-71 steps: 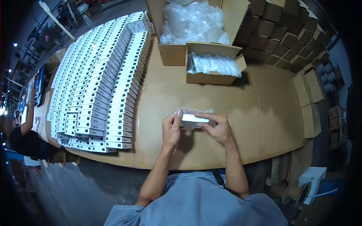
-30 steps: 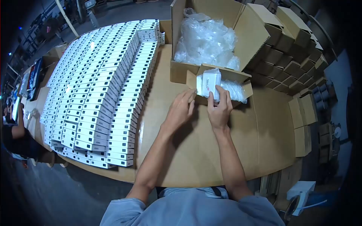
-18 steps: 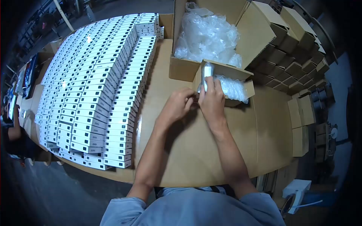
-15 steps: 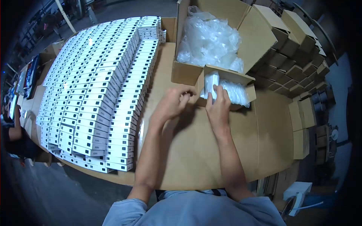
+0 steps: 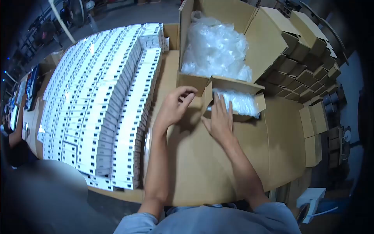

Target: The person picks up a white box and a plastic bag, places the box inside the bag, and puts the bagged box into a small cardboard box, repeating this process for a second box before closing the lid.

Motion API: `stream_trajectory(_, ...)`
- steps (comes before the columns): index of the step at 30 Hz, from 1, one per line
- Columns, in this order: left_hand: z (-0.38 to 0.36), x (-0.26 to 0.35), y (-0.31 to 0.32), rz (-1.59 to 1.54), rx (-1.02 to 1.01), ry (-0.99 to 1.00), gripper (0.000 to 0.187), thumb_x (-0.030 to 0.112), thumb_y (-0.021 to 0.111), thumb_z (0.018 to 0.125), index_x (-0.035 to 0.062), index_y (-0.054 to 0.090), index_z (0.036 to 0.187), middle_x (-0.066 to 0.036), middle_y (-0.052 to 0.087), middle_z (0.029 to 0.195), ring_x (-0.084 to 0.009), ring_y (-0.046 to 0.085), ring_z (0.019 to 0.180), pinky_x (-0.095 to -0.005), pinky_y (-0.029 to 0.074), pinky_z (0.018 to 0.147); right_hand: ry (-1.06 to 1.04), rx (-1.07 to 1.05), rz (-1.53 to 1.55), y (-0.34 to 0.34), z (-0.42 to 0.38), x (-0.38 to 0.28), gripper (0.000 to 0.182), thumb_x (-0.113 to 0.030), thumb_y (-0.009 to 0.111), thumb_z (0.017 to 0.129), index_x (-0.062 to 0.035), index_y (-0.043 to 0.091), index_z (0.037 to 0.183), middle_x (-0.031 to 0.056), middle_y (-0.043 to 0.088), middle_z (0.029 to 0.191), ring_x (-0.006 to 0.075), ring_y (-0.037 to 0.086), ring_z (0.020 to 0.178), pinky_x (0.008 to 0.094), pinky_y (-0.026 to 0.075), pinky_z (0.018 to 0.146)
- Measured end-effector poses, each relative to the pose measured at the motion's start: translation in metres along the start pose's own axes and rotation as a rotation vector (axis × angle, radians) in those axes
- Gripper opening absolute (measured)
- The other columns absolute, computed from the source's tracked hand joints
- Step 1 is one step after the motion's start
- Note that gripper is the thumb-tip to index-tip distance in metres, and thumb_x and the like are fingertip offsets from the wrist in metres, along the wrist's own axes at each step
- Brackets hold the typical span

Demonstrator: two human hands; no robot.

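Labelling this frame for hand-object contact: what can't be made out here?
- Head view: right hand fingertips reach into the small open cardboard box; its near wall hides what they touch.
- Clear plastic-wrapped packs in that box: count unreadable through glare.
- Left hand hovers by the box's end flap; contact unclear.
- Rows of white rectangular cartons: print motion-blurred.
- Large open cardboard box: top cut by the frame edge.
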State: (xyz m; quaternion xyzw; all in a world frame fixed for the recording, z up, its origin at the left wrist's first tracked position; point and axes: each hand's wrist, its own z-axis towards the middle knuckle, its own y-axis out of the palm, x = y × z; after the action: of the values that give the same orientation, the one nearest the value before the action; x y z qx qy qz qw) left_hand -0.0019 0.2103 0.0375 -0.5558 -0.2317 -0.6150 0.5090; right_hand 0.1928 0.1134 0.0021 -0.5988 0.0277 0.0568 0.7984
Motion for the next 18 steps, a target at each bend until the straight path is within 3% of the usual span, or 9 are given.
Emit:
stream_trajectory(6,-0.001,-0.007,0.011,-0.099,-0.005,-0.099,0.026,0.019,0.063,0.103,-0.0006,0.066,0.118,-0.008,0.072,0.101,-0.0145,0.068,0.094,-0.0299,0.053,0.083,-0.046,-0.01,0.068,-0.003,-0.002,0.007,0.088,-0.041,0.076,0.085,0.0132,0.041,0.145,0.0262,0.029,0.162,0.0413,0.02,0.154,0.0653,0.011,0.122)
stream_trajectory(7,0.002,-0.004,0.016,-0.106,-0.017,-0.121,0.026,0.021,0.065,0.101,-0.0007,0.065,0.117,-0.008,0.071,0.101,-0.0146,0.067,0.093,-0.0301,0.052,0.082,-0.052,-0.033,0.103,-0.011,-0.005,0.009,0.082,-0.038,0.077,0.084,0.0086,0.045,0.144,0.0253,0.033,0.161,0.04,0.023,0.153,0.064,0.009,0.123)
stream_trajectory(9,-0.003,-0.001,0.023,-0.11,-0.057,-0.19,0.029,0.023,0.069,0.099,-0.0009,0.062,0.113,-0.008,0.069,0.099,-0.0146,0.066,0.09,-0.0304,0.052,0.081,0.024,0.157,0.389,-0.029,-0.018,0.012,0.069,-0.026,0.078,0.083,0.0026,0.052,0.139,0.0239,0.046,0.152,0.0393,0.036,0.147,0.0583,0.022,0.122)
stream_trajectory(10,-0.004,-0.009,0.029,-0.007,0.004,-0.064,0.035,0.028,0.075,0.094,0.0001,0.058,0.105,-0.009,0.065,0.097,-0.0167,0.065,0.087,-0.0313,0.053,0.078,0.148,0.454,0.537,-0.033,-0.027,0.016,0.054,-0.014,0.078,0.082,-0.0004,0.059,0.13,0.0206,0.06,0.134,0.0386,0.055,0.129,0.0504,0.04,0.112)
stream_trajectory(11,-0.003,-0.017,0.033,0.015,0.025,-0.058,0.038,0.03,0.077,0.093,-0.001,0.057,0.104,-0.01,0.065,0.096,-0.0176,0.065,0.084,-0.032,0.053,0.075,0.252,0.678,0.397,-0.028,-0.038,0.039,0.042,-0.008,0.077,0.082,0.0003,0.061,0.12,0.0169,0.065,0.117,0.0336,0.064,0.107,0.0421,0.052,0.094)
stream_trajectory(13,-0.005,-0.014,0.042,0.063,0.059,-0.062,0.045,0.034,0.08,0.09,-0.0033,0.057,0.1,-0.014,0.064,0.095,-0.0192,0.063,0.078,-0.0333,0.053,0.07,0.648,0.903,0.604,-0.009,-0.051,0.089,0.04,-0.018,0.079,0.088,0.0005,0.057,0.116,0.0136,0.064,0.101,0.0226,0.062,0.089,0.0356,0.052,0.078)
stream_trajectory(16,0.003,-0.005,0.058,0.29,0.069,-0.071,0.048,0.038,0.08,0.089,-0.0023,0.054,0.095,-0.016,0.06,0.09,-0.0275,0.061,0.081,-0.0388,0.052,0.075,0.84,0.57,0.727,-0.026,-0.044,0.141,0.048,-0.031,0.072,0.096,0.0057,0.056,0.122,0.0188,0.068,0.105,0.0259,0.065,0.097,0.0368,0.052,0.086)
stream_trajectory(17,0.006,-0.004,0.064,0.393,0.08,-0.06,0.048,0.038,0.079,0.089,-0.002,0.053,0.094,-0.015,0.06,0.089,-0.0282,0.06,0.081,-0.039,0.052,0.077,0.762,0.47,0.757,-0.024,-0.039,0.157,0.05,-0.034,0.068,0.098,0.0076,0.056,0.124,0.0208,0.068,0.109,0.0279,0.065,0.101,0.0377,0.051,0.089)
stream_trajectory(18,0.008,-0.01,0.07,0.447,0.089,0.027,0.051,0.039,0.077,0.09,-0.0044,0.052,0.098,-0.02,0.058,0.088,-0.0374,0.058,0.08,-0.0451,0.051,0.078,0.684,0.37,0.783,-0.02,-0.034,0.174,0.053,-0.036,0.065,0.1,0.0095,0.056,0.125,0.0229,0.068,0.112,0.0299,0.065,0.106,0.0386,0.05,0.092)
